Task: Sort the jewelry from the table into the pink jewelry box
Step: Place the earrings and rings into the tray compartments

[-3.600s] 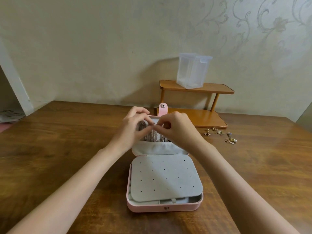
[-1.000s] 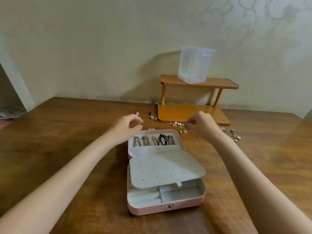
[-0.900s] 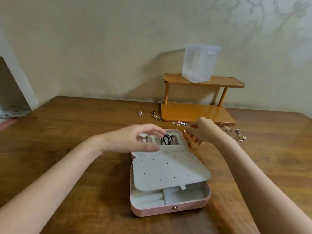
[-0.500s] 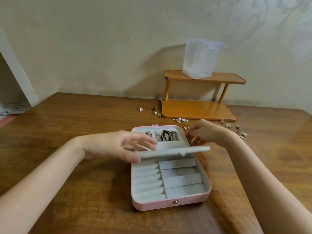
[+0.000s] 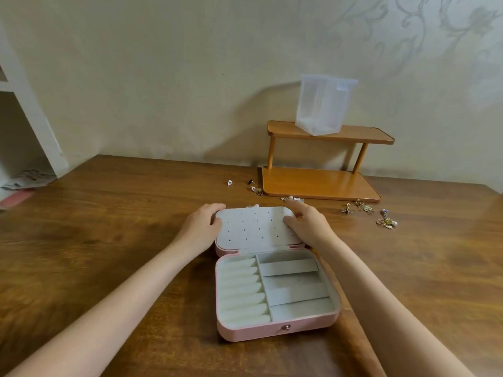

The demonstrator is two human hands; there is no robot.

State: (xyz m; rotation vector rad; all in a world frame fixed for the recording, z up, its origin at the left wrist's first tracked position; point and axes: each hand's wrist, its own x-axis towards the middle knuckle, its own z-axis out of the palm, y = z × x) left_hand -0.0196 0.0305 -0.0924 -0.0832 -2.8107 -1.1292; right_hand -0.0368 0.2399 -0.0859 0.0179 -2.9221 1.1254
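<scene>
Both hands, left (image 5: pixel 200 223) and right (image 5: pixel 306 223), press the flap (image 5: pixel 257 227) flat with relaxed fingers, exposing the box (image 5: pixel 277 331) compartments for earrings (image 5: pixel 386 220).

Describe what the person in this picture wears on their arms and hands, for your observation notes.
Nothing is worn. The left hand and right hand are bare, with no gloves and no rings, bracelets or watch showing. Both forearms are uncovered up to the picture's lower edge, so no sleeves are in view. Fingernails look short and unpainted, as far as can be told.
</scene>
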